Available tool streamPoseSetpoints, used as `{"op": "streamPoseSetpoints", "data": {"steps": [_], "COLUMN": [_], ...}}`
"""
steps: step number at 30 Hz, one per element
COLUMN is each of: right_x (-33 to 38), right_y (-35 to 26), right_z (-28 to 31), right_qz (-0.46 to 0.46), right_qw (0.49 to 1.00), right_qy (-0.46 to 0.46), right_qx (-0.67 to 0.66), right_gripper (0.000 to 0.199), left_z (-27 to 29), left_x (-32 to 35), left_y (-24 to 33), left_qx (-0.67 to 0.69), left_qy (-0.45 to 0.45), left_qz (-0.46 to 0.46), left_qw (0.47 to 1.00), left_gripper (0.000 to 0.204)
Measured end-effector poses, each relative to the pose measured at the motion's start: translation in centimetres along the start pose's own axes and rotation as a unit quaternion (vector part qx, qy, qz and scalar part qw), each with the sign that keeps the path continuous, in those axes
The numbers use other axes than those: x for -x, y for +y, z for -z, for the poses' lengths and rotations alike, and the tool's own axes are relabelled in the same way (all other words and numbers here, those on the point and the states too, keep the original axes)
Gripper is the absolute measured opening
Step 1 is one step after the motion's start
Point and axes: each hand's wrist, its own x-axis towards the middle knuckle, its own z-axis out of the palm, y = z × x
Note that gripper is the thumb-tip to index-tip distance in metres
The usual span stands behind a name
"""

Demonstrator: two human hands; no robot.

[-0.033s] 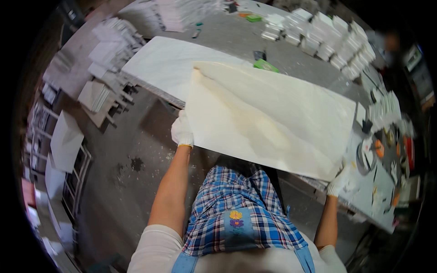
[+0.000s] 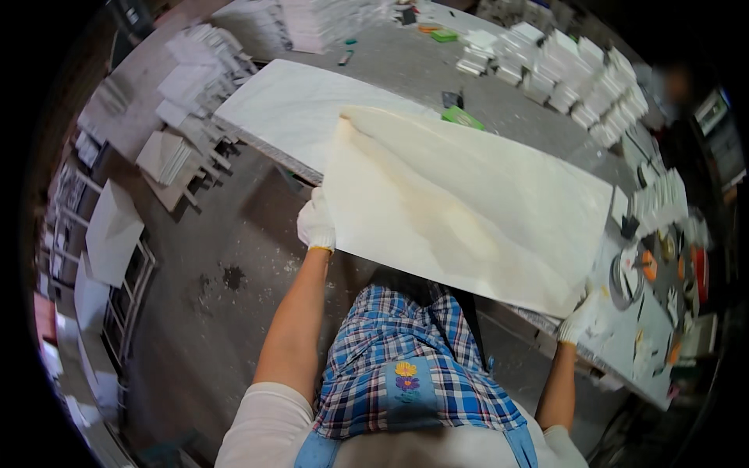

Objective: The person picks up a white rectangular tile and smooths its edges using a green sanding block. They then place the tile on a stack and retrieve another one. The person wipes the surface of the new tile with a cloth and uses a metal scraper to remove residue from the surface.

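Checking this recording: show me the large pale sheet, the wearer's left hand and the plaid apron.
Pale sheet (image 2: 464, 207): head view, middle of the face toward the camera.
Left hand (image 2: 316, 221): head view, middle of the white-gloved hand.
Plaid apron (image 2: 409, 335): head view, checked cloth near its middle.

A head-worn fisheye looks down from close above the white sheet (image 2: 499, 195)

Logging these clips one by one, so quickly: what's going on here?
Someone in a blue plaid apron is holding a large pale sheet at a worktable. The gloved left hand has its left edge, the gloved right hand its lower right corner. From this view it hides part of another white sheet on the table.
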Motion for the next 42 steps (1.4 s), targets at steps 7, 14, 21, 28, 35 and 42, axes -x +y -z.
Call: {"op": "streamPoseSetpoints", "data": {"steps": [7,14,21,28,35,42], "right_x": [0.1,-2.5,-2.5,-0.6,-1.2,0.4], "right_y": [-0.3,3.1,6.9,2.1,3.4,3.1], "right_z": [-0.6,1.4,5.9,-0.4,1.6,0.5], "right_qz": [0.117,0.173,0.148,0.207,0.184,0.235], "right_qw": [0.988,0.959,0.964,0.879,0.855,0.837], "right_qy": [-0.045,0.004,-0.047,0.009,-0.005,-0.028], "right_qx": [0.086,0.224,0.214,0.429,0.485,0.494], "right_gripper": [0.05,0.046,0.049,0.039,0.037,0.039], "left_z": [1.1,2.1,-0.8,3.2,3.5,3.9], "left_x": [0.8,1.6,0.5,1.7,2.4,1.1], "left_y": [-0.3,-0.3,-1.0,1.5,3.1,1.2], "left_qx": [0.067,0.069,0.048,0.151,0.12,-0.1], "left_qy": [0.01,-0.005,-0.02,-0.016,-0.049,-0.04], "left_qz": [0.038,0.047,-0.025,0.028,0.02,-0.066], "left_qw": [0.997,0.997,0.998,0.988,0.991,0.992], "left_gripper": [0.069,0.069,0.05,0.068,0.069,0.064]}}
